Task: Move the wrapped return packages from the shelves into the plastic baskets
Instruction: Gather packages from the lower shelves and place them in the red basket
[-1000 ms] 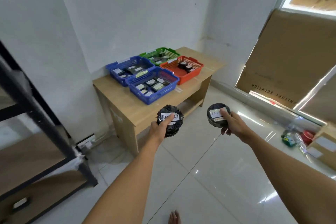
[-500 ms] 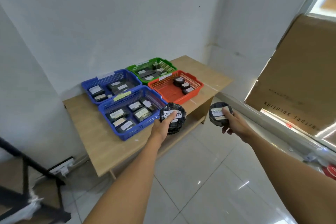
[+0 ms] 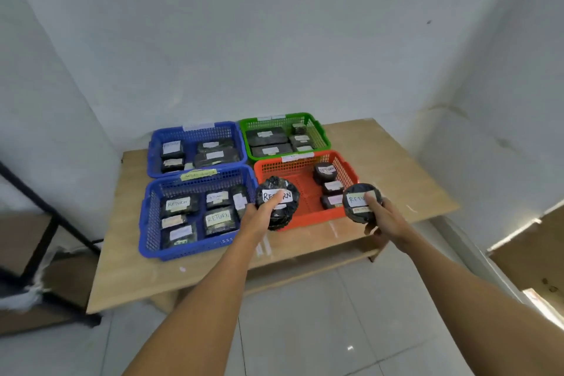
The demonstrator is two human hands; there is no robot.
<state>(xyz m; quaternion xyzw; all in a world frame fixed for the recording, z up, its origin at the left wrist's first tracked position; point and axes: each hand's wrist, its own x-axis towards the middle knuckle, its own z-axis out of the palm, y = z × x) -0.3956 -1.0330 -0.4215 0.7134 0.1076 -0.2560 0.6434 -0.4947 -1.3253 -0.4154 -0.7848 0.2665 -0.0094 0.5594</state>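
My left hand (image 3: 260, 217) grips a round black-wrapped package (image 3: 279, 210) with a white "RETURN" label, held over the front left corner of the orange basket (image 3: 308, 215). My right hand (image 3: 386, 218) grips a second round black package (image 3: 360, 212) with a similar label, just past the orange basket's front right corner. The orange basket holds three small wrapped packages (image 3: 326, 172). A near blue basket (image 3: 183, 249), a far blue basket (image 3: 195, 131) and a green basket (image 3: 282, 117) each hold several labelled black packages.
All the baskets stand on a low wooden table (image 3: 393, 171) against a white wall. A black metal shelf frame (image 3: 45, 223) stands at the left. Brown cardboard (image 3: 531, 256) leans at the right. The floor is glossy tile.
The view has closed in on the table and turned to face it. Both hands, each still holding its round package, have come forward over the orange basket's front edge.
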